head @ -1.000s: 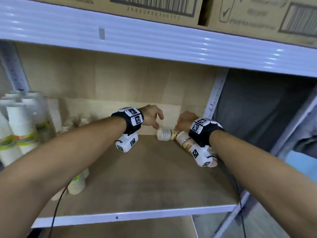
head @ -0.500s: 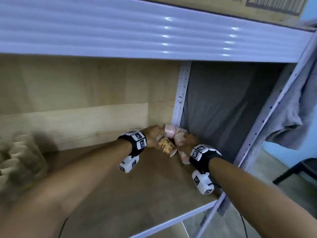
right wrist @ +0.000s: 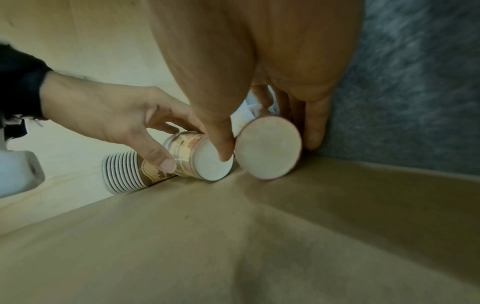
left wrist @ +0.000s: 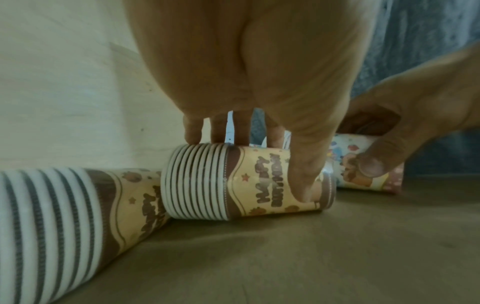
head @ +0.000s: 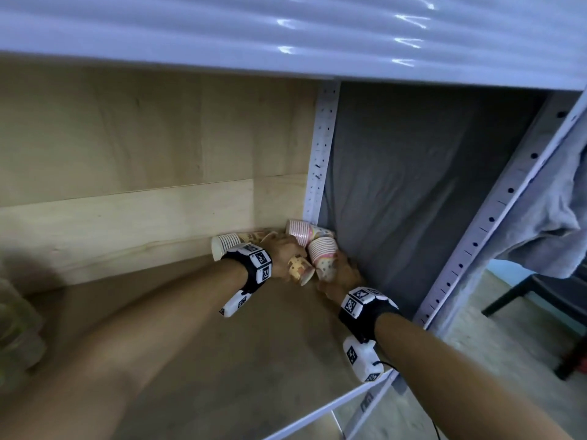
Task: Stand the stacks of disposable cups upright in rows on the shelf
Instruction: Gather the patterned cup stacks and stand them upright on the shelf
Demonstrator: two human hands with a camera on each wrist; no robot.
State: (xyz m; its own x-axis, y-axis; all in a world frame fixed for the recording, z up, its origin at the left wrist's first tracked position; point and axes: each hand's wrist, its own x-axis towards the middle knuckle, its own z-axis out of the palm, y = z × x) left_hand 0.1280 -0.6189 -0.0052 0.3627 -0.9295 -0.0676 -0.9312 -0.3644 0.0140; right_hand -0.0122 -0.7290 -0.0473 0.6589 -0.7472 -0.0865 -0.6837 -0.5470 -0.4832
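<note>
Several stacks of printed paper cups lie on their sides in the back right corner of the wooden shelf [head: 190, 344]. My left hand [head: 287, 260] grips a brown "Happy Birthday" stack [head: 300, 269] [left wrist: 246, 179], fingers over the top and thumb on its front. My right hand [head: 340, 276] grips a pink stack [head: 322, 258], whose round base [right wrist: 269, 148] faces the right wrist camera. A second brown stack [head: 227, 246] [left wrist: 64, 216] lies along the back board. Another pink stack [head: 301, 231] lies behind the hands.
A perforated white post [head: 320, 160] and a grey cloth wall [head: 413, 201] close the corner on the right. The upper shelf beam [head: 286, 33] hangs low overhead. Blurred upright cup stacks [head: 16, 328] stand at the far left. A dark chair [head: 540, 290] stands outside.
Both hands have reached into the back right corner and each has taken hold of a lying stack. The head view has swung right and closer.
</note>
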